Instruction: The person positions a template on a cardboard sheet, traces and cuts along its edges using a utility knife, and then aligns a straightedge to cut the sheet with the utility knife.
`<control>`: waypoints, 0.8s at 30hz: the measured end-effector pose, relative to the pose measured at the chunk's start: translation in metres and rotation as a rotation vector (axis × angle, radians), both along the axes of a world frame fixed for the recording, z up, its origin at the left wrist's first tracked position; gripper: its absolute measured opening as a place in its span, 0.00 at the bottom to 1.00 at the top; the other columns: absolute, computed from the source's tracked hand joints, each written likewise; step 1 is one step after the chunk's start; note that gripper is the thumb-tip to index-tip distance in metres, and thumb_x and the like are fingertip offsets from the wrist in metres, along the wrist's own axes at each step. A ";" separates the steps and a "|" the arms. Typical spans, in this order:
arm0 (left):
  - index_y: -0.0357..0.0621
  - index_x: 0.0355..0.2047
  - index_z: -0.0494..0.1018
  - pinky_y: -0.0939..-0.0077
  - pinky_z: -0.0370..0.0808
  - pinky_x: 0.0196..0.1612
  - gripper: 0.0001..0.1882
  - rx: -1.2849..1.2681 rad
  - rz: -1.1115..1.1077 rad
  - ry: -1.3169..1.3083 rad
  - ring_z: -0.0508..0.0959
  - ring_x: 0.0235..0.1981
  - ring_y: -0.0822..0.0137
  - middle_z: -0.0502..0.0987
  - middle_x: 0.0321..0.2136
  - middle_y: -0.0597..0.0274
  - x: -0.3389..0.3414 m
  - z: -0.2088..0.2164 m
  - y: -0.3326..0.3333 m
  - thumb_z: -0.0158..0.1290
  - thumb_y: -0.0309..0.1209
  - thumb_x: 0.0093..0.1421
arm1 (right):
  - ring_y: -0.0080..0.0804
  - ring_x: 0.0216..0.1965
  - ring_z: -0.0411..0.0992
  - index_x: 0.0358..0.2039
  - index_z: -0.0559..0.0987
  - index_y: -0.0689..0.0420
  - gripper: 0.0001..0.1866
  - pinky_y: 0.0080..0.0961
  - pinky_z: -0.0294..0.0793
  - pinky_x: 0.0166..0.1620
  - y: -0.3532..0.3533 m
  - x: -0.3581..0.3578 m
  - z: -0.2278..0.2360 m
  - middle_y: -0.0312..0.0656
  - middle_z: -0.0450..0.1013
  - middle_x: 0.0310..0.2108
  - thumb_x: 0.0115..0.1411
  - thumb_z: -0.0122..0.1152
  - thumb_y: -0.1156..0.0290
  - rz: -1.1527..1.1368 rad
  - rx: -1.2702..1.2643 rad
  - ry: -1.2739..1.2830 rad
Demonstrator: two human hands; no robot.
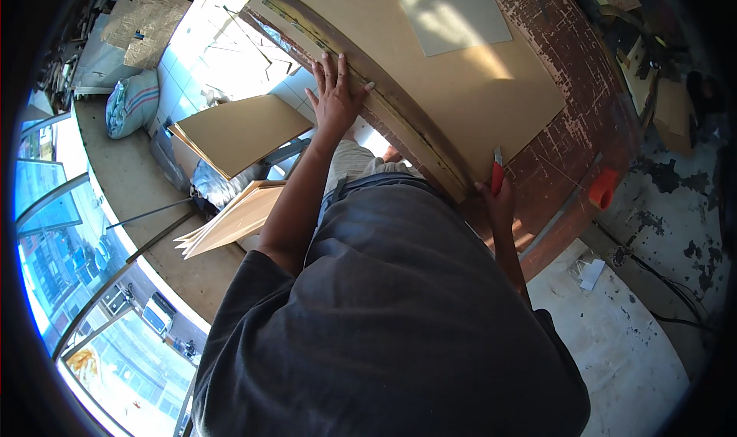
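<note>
A large brown board sheet (476,103) lies on the worn reddish table (587,107). Along its near left edge rests a long, dark straightedge (407,103). My left hand (335,103) presses on this bar with fingers spread and thumb out to the side. Close to the straightedge's right end, my right hand (500,200) grips a red utility knife (497,174), whose blade end points away from me and sits at the board's near corner. A smaller greyish sheet (453,22) lies on the board's far part, crossed by patches of sunlight.
A roll of red tape (604,188) stands near the table's right edge. To my left are brown board pieces (249,130), thin fanned sheets (234,220) and a striped white sack (132,105). Dark cables (668,283) run over the paint-spotted floor at right, below stacked scraps (672,114).
</note>
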State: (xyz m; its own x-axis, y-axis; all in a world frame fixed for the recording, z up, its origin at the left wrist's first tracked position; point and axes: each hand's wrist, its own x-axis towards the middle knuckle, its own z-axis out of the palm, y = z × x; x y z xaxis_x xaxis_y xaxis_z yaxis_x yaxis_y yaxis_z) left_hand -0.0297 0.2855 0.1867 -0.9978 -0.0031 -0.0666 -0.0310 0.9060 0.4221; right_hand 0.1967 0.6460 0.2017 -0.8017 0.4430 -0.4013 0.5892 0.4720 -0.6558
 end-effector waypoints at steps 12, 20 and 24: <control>0.58 0.75 0.47 0.21 0.45 0.65 0.47 -0.037 -0.013 -0.012 0.36 0.76 0.45 0.38 0.76 0.54 -0.001 0.001 0.004 0.53 0.61 0.62 | 0.37 0.32 0.71 0.38 0.73 0.61 0.26 0.36 0.71 0.39 0.003 0.004 -0.004 0.44 0.72 0.30 0.51 0.76 0.56 -0.024 -0.022 0.002; 0.45 0.74 0.46 0.30 0.41 0.69 0.55 -0.088 0.009 -0.046 0.37 0.76 0.44 0.39 0.75 0.45 0.008 0.004 0.023 0.58 0.60 0.58 | 0.38 0.28 0.70 0.36 0.71 0.61 0.25 0.37 0.70 0.36 -0.008 0.000 0.007 0.45 0.70 0.27 0.51 0.76 0.58 -0.039 -0.028 0.041; 0.36 0.73 0.42 0.32 0.37 0.70 0.64 -0.062 -0.100 -0.041 0.36 0.76 0.45 0.38 0.75 0.41 0.033 0.010 0.042 0.62 0.63 0.52 | 0.39 0.27 0.70 0.36 0.72 0.61 0.25 0.38 0.70 0.34 -0.007 0.002 0.005 0.45 0.70 0.26 0.51 0.76 0.58 -0.043 -0.020 0.093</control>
State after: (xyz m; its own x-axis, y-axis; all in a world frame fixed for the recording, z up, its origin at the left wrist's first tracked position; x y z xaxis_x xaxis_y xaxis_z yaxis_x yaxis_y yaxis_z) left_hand 0.0033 0.3280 0.1968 -0.9898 0.0913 -0.1097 0.0452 0.9297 0.3656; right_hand 0.1988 0.6392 0.2065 -0.8160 0.4706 -0.3357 0.5452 0.4334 -0.7176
